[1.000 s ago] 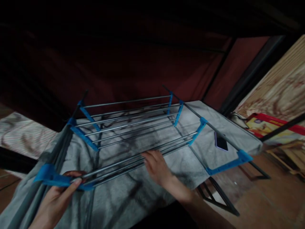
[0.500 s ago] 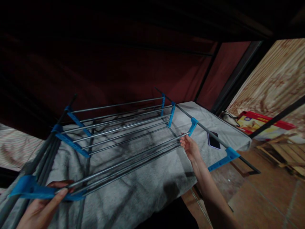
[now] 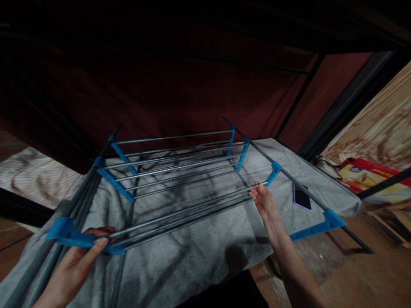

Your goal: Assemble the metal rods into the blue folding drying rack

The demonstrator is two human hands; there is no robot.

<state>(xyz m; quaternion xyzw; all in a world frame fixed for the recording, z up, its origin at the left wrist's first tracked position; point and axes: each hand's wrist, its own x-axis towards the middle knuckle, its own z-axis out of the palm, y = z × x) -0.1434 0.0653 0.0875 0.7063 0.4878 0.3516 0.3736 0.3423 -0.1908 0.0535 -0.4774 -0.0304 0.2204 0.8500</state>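
Note:
A rack of grey metal rods and blue plastic brackets lies across a grey blanket [image 3: 205, 252]. At the lower left, my left hand [image 3: 78, 263] is closed around the end of a metal rod [image 3: 186, 210], against a blue bracket [image 3: 69, 235]. My right hand [image 3: 265, 201] pinches the same rod near its other end, close to a blue bracket [image 3: 275, 170] on the right side pole [image 3: 292, 179]. Two further sets of rods [image 3: 180, 167] span the brackets farther back. Nearer me on the right pole, another blue bracket [image 3: 334, 219] has no rods in it.
A phone [image 3: 302, 196] lies on the blanket beside the right pole. Beyond it are a red and yellow box [image 3: 369, 175] and a wooden slatted piece [image 3: 390, 220] on the tiled floor. A dark red curtain [image 3: 192, 98] hangs behind the rack.
The view has swung left, so the rack and both hands appear farther right. Each hand keeps its hold on the rod, and the rack looks otherwise the same.

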